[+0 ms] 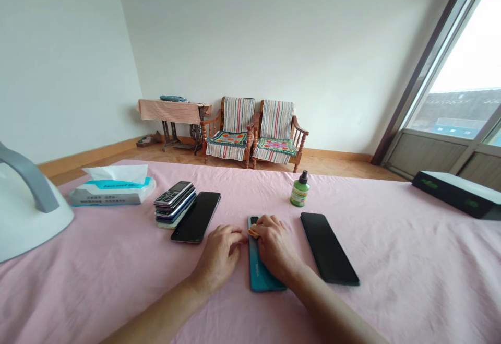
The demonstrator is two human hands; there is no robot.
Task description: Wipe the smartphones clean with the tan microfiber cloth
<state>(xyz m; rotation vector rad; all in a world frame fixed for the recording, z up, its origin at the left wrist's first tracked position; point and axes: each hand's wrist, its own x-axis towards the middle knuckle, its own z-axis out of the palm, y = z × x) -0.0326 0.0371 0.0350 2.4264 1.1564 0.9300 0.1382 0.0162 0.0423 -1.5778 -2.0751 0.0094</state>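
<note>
A teal-blue smartphone [260, 276] lies face down on the pink cloth in front of me, its camera block at the far end. My right hand [274, 242] is closed on a small yellow cloth [253, 230] and presses it against the phone's back near the cameras. The hand covers much of the phone's right side. At the phone's left edge rests my left hand [222, 250], fingertips touching it or very close, fingers loosely bent with nothing in them. To the right lies a black smartphone [329, 250], screen up.
Left of my hands, another black phone [198, 216] lies beside a stack of phones [175, 200]. A green spray bottle [299, 191] stands behind. Tissue pack [113, 190] and white grey-handled appliance [27, 213] are left; a black box [454, 192] sits far right on the pink cloth [415, 281].
</note>
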